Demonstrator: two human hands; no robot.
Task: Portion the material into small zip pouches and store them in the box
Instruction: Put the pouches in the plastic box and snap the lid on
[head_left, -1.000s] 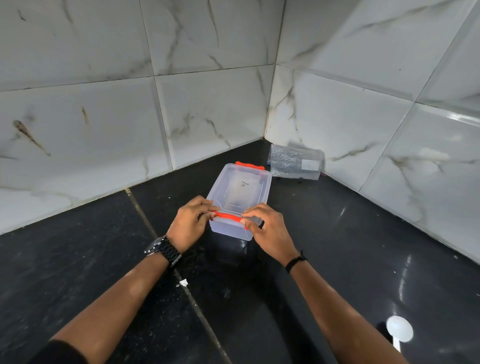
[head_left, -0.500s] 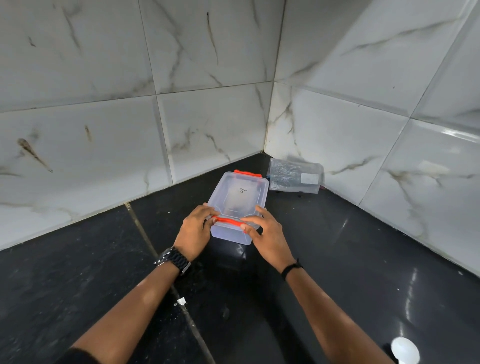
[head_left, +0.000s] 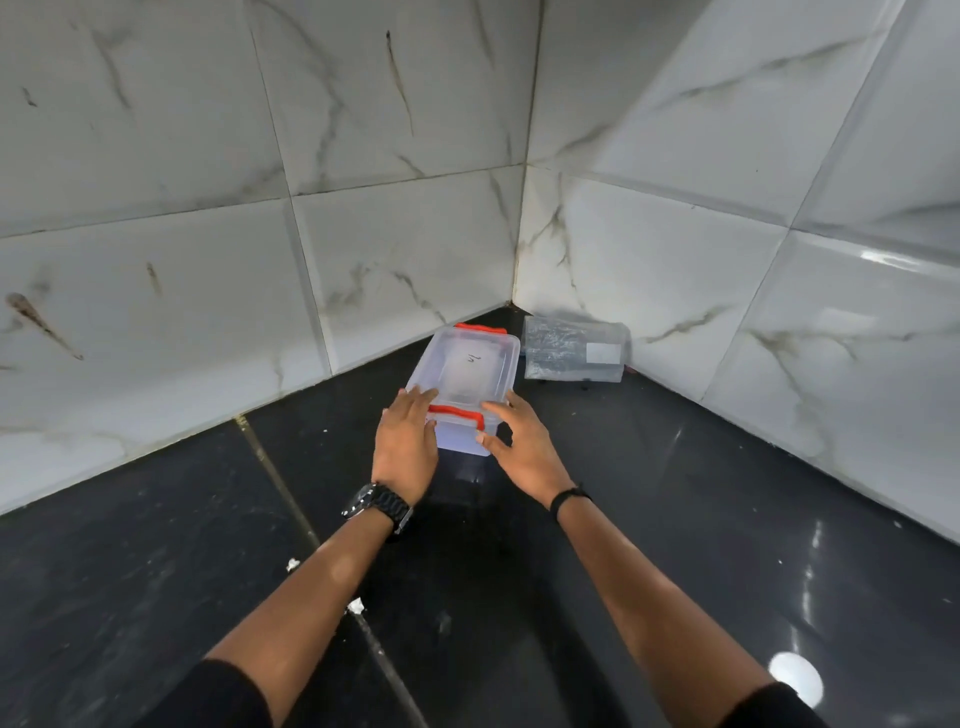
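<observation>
A clear plastic box (head_left: 465, 371) with a lid and orange clips at its near and far ends sits on the black counter near the corner. My left hand (head_left: 405, 447) lies with straight fingers on the lid's near left corner, by the orange near clip (head_left: 454, 412). My right hand (head_left: 522, 449) is at the near right corner, fingers extended over the lid edge and thumb against the box's front wall. A clear packet of zip pouches (head_left: 571, 353) with a white label leans against the right wall behind the box.
White marble-look tiled walls meet in a corner right behind the box. The black counter (head_left: 675, 519) spreads toward me, with small white scraps (head_left: 355, 605) near a seam. A bright light reflection (head_left: 795, 678) shows at the lower right.
Both hands have loosened from the near orange clip; the fingers went from curled on the clip to straight on the lid. The box sits slightly farther from me.
</observation>
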